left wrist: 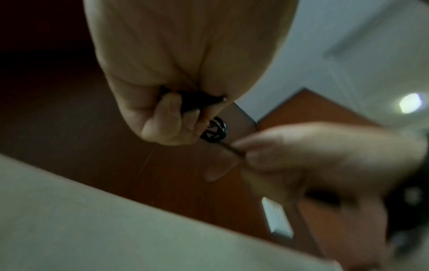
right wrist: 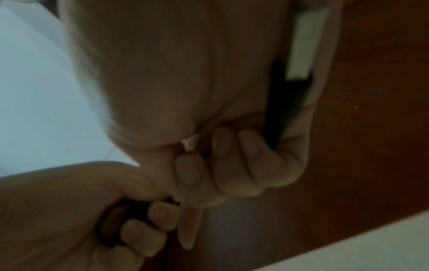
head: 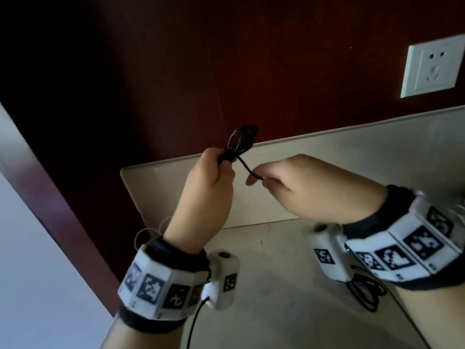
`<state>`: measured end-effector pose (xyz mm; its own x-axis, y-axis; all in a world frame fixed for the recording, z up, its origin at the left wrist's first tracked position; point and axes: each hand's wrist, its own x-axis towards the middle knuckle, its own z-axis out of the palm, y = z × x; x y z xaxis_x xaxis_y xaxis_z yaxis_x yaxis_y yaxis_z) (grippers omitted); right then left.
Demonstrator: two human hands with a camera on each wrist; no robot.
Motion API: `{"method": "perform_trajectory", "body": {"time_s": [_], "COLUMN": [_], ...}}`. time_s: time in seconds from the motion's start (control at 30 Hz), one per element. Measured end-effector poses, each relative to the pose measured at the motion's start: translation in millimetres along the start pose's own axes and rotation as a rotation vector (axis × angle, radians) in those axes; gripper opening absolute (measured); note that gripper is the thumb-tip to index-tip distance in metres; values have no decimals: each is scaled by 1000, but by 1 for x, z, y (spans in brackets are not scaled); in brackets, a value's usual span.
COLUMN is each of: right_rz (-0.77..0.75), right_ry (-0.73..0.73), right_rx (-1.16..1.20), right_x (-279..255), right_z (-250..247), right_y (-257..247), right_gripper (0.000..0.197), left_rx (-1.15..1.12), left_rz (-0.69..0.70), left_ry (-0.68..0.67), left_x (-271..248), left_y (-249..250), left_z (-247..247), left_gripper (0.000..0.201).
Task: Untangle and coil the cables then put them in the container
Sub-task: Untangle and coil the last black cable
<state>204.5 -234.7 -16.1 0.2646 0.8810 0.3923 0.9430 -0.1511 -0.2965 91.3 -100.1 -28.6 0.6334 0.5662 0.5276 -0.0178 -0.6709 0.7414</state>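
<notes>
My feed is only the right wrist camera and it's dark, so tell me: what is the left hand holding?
Observer: The left hand grips a coiled black cable; its loops stick up above the fist.
Operator: And the right hand?
Observer: The right hand pinches the loose end that runs out of that coil.
Operator: Any other cables?
Observer: More black cable loops lie on the table, under the right wrist.
</notes>
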Motion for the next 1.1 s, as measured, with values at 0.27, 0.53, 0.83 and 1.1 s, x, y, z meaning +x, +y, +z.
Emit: {"method": "perform_trajectory", "body": {"time_s": [0.27,0.53,0.83,1.1], "right_rz": [-176,-67,-61,-183], "right_ry": [186,313,229,411], "right_rx": [-321,296,-169,-147], "right_x": [-1,-4,-6,-4], "right_z": [-14,-25,-5,-4], "right_y": [-14,14,-12,-23], "right_gripper": [30,21,21,20], "left_rx": [771,-90,-280,83], "left_rz": [297,399,75,232], "left_ry": [-198,-272,181,326], "left_x": [-5,0,4,-1], "left_y": [-6,-4,-8,-5], "left_z": [9,-12,5,0], "left_gripper": [19,13,23,22]}}
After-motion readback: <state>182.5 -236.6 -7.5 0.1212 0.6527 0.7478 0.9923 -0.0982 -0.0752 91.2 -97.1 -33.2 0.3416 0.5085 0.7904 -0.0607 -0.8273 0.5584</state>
